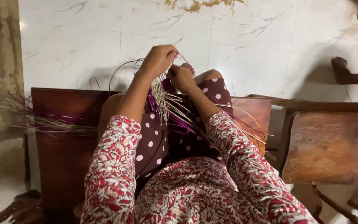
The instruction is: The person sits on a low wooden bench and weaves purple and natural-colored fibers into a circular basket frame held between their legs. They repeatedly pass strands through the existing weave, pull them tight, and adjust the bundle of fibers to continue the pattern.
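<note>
we see our left hand raised in the upper middle of the frame, fingers curled closed around a thin pale strand that curves up and away from the knuckles. just to its right, our right hand sits a little lower, fingers bunched and pinching the top of the woven piece, a half-made mat of purple and cream strips that hangs down between the two forearms at the centre of the frame. the two hands are very near each other, close to touching; we cannot tell whether they actually meet.

loose ends of the woven piece fan out toward the right and lower right, crossing our maroon polka-dot trousers. our red and white patterned sleeves fill the bottom of the frame.

under our legs is a dark reddish wooden bench, running from the left side to right of centre. a loose bundle of purple and cream strips lies at the left edge of the frame, over the bench's end. to the right stands a worn wooden chair. in the upper right, another person's foot rests on the pale marble floor, well apart from our hands.
</note>
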